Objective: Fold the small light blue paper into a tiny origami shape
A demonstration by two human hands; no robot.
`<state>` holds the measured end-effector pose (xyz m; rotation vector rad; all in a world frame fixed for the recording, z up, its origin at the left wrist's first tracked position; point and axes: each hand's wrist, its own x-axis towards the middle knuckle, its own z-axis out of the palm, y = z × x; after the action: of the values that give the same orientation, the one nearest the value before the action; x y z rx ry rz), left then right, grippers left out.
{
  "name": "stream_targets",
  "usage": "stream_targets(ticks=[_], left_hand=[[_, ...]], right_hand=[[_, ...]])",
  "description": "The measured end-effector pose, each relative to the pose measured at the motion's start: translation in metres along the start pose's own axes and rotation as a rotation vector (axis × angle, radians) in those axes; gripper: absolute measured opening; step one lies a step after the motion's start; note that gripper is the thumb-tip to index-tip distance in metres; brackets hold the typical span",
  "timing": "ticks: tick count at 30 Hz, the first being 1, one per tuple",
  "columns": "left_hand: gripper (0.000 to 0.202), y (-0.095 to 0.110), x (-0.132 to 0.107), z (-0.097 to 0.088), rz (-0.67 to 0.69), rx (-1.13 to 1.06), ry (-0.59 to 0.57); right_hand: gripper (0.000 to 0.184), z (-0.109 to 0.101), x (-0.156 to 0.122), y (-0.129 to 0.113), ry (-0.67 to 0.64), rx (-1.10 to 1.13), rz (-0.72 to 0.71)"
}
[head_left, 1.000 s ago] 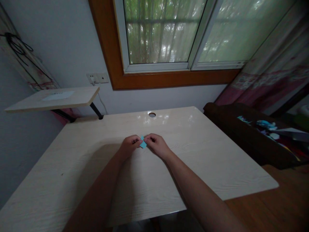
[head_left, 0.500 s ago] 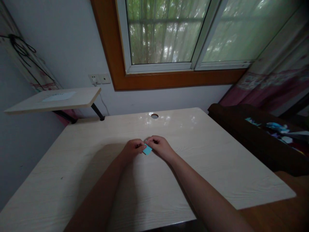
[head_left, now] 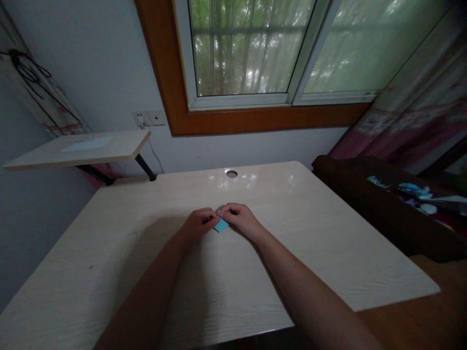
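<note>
"Turquoise piece (head_left: 221,226), how does it look?"
"Small, flat and plain, with a pointed near corner; fingers cover much of its far part."
"Where is it?"
"Between both hands, over the pale tabletop (head_left: 310,238). Whether it touches, I can't tell."
"And the hands?"
"Left hand (head_left: 202,221) pinches its left side; right hand (head_left: 239,217) pinches its far end."

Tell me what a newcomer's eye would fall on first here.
Probably the small turquoise piece, held in the fingertips of the left hand and right hand above the pale desk. Next, likely the bright window beyond the desk, with its orange-brown frame.
</note>
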<state>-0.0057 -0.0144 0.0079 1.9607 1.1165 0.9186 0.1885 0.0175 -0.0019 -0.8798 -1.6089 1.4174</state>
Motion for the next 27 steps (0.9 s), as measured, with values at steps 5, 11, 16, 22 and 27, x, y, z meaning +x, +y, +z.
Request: stream_targets(ticks=[5,11,16,22,27], left_hand=[[0.028,-0.0026,0.0006,0.0007,-0.015,0.009,-0.030],[0.031,-0.0051,0.0005,-0.0015,-0.024,-0.012,0.006],[0.030,-0.0037,0.0003,-0.0032,-0.028,-0.047,0.057],[0.028,-0.0028,0.0009,-0.0023,-0.021,-0.042,0.057],[0.027,-0.0015,0.0021,-0.0034,-0.009,-0.054,0.045]], right_hand=[[0.020,0.0003,-0.0002,-0.0018,0.036,0.020,-0.008],[0.024,0.0002,0.0002,0.0011,0.068,-0.002,-0.007],[0.025,0.0002,-0.0015,-0.0019,0.071,-0.017,0.001],[0.024,-0.0010,-0.0018,-0.0002,0.075,-0.028,-0.014],[0.023,0.0001,0.0012,0.0011,0.103,-0.004,-0.014]])
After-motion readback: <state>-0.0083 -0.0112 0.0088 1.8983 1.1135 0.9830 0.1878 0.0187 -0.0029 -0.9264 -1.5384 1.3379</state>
